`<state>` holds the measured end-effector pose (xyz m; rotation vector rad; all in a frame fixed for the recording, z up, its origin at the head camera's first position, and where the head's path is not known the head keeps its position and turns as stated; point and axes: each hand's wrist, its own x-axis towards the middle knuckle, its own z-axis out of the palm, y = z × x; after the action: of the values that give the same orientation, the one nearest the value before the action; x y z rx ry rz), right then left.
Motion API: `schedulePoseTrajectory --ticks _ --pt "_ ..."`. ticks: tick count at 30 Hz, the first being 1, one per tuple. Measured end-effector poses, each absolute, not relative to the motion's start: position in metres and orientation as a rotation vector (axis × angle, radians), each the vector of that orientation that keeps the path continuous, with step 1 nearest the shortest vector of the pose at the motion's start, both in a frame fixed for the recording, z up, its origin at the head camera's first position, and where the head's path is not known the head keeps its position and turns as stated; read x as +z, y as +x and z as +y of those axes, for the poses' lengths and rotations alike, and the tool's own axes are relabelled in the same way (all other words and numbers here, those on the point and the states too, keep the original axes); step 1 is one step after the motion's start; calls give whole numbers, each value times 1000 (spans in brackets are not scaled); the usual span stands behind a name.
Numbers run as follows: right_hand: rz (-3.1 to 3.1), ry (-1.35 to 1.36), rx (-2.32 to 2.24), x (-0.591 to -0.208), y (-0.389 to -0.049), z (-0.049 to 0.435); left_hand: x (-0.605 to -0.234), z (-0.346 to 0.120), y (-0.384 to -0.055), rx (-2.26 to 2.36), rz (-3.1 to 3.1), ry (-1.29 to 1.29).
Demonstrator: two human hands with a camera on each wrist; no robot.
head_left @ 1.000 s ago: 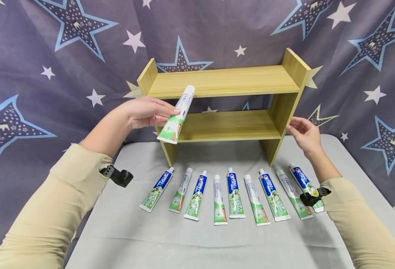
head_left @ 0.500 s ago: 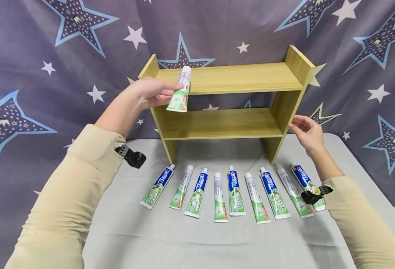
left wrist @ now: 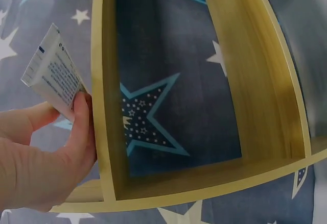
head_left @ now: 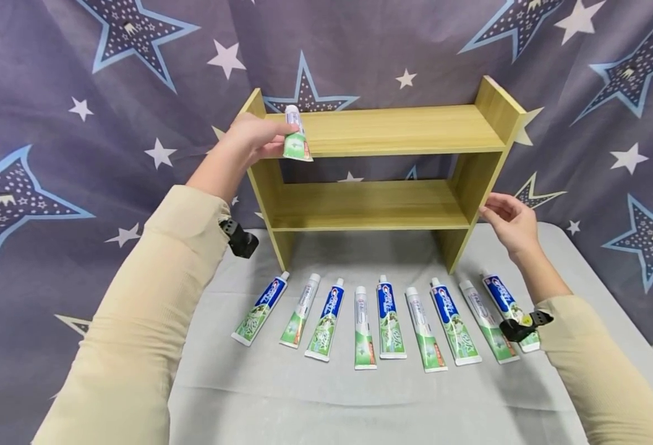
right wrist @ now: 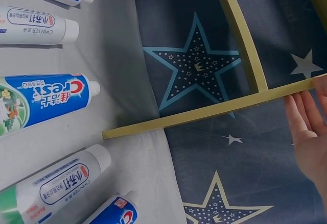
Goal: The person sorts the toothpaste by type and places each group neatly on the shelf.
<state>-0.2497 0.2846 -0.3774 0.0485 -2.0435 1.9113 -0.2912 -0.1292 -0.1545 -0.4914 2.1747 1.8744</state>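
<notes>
My left hand point(head_left: 255, 135) pinches a white-and-green toothpaste tube point(head_left: 296, 147) between thumb and fingers, over the left end of the wooden rack's top shelf point(head_left: 393, 128). The tube's white cap points up and back, its flat green end toward me. From the left wrist view, the tube's printed face point(left wrist: 57, 76) shows, with the fingers beside the top board. At the rack's right side panel point(head_left: 478, 176), my right hand point(head_left: 512, 224) touches the wood, its thumb at the front edge and fingers along the outer face point(right wrist: 301, 113). Both shelves hold nothing.
Several toothpaste tubes lie in a row on the grey cloth-covered table before the rack, such as a blue-and-green Crest tube point(head_left: 391, 318) and a white-and-green tube point(head_left: 364, 330). A star-patterned curtain point(head_left: 154, 123) hangs behind.
My left hand has carried the tube up and back, from in front of the rack to over the top shelf's left end. The right hand stays at the side panel.
</notes>
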Motion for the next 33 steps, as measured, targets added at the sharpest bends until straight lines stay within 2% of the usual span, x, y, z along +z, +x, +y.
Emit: schedulePoseTrajectory --ticks 5,15,23,33 --pt "-1992 66 1951 -377 -249 285 -154 -124 -300 1793 2317 -533" --pt "-1939 110 1966 -381 -248 283 -156 -115 -312 1241 2801 -569" --pt "-1967 104 1924 -380 -247 284 -159 -115 -309 809 3138 -354" --pt "-1932 98 2000 -379 -249 283 -161 -116 -311 752 3176 -373"
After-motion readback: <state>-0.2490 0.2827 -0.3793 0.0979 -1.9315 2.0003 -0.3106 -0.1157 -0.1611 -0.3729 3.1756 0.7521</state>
